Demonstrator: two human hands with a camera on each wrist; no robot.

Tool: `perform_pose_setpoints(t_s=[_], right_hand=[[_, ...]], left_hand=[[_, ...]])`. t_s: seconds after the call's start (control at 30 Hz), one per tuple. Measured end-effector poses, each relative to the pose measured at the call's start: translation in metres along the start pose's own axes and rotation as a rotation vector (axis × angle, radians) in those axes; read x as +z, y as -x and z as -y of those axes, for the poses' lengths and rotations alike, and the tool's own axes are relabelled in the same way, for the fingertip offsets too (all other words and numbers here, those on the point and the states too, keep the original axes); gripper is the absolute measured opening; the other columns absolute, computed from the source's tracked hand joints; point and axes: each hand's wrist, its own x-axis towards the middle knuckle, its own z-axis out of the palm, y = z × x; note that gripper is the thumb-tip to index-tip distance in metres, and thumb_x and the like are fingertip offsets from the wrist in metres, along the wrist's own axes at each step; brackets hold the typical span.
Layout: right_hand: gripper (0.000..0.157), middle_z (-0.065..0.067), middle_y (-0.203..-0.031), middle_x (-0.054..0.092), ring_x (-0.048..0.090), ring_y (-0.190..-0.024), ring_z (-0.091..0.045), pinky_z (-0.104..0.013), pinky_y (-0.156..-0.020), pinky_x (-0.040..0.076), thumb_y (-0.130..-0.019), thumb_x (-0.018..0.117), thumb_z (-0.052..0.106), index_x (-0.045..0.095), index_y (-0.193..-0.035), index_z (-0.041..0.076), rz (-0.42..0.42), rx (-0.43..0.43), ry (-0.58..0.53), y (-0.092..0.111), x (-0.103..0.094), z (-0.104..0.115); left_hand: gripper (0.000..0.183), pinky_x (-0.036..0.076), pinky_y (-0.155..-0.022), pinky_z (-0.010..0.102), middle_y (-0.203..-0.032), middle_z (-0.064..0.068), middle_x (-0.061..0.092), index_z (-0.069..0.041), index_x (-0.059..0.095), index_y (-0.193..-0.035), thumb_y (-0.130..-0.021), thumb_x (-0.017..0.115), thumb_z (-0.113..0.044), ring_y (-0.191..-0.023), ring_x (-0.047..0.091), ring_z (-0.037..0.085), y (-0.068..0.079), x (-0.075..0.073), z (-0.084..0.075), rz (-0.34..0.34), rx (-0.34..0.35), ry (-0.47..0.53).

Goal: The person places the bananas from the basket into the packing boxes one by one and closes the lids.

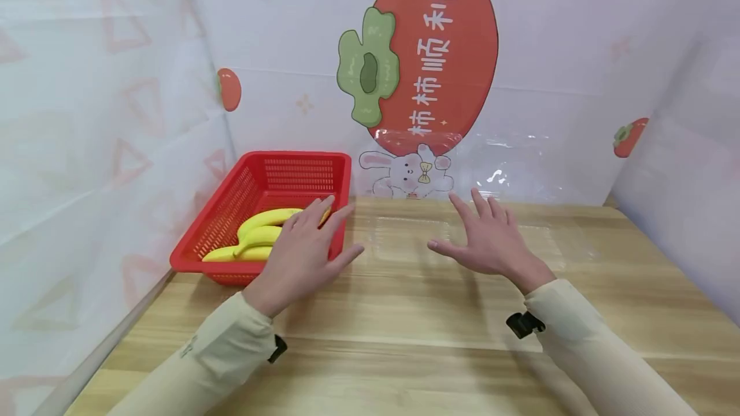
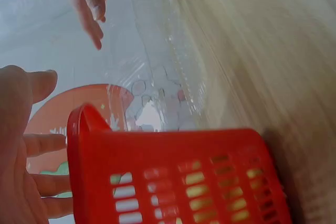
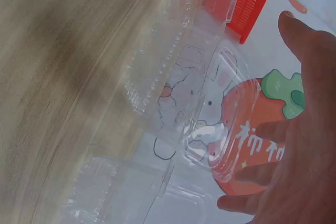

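Note:
A red perforated plastic basket (image 1: 220,268) at the left holds several yellow bananas (image 1: 263,235). My left hand (image 1: 306,249) hovers over the basket's right side, fingers spread, and hides some of the fruit. In the left wrist view its fingers reach past the basket's rim (image 2: 77,166) and grip nothing. To the right, my right hand (image 1: 491,236) is held above the table, fingers apart and palm down, with nothing in it. Beyond its fingertips, transparent plastic clamshell boxes (image 3: 152,72) stand at the back with raised lids (image 3: 226,114).
The wood-grain table (image 1: 393,364) meets a white printed backdrop (image 1: 277,31) with a large persimmon and a rabbit. White sheeting encloses the left (image 1: 87,146) and right sides. Black wrist straps (image 1: 525,324) sit over my cream sleeves.

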Motion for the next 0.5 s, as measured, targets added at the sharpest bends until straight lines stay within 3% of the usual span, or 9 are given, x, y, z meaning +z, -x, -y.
perform_pose_setpoints(t_s=[0.33,0.5], right_hand=[[0.112,-0.029,-0.176,0.010,0.017,-0.156,-0.063,-0.079,-0.123,0.014,-0.086,0.060,0.085,0.025,-0.169,0.019,-0.006,-0.032,0.014,0.002,-0.001,-0.005],[0.114,-0.030,-0.175,0.012,0.018,-0.154,-0.063,-0.082,-0.120,0.015,-0.085,0.059,0.087,0.026,-0.169,0.018,0.004,-0.047,0.029,0.005,0.000,-0.011]], left_hand=[[0.066,0.044,-0.113,0.069,-0.153,0.013,0.056,-0.019,0.056,-0.153,-0.096,0.076,-0.042,-0.141,0.054,0.038,0.056,-0.022,0.041,-0.129,-0.044,0.023],[0.064,0.046,-0.111,0.071,-0.153,0.018,0.055,-0.016,0.054,-0.154,-0.098,0.074,-0.040,-0.140,0.053,0.044,0.077,-0.029,0.056,-0.133,-0.099,0.060]])
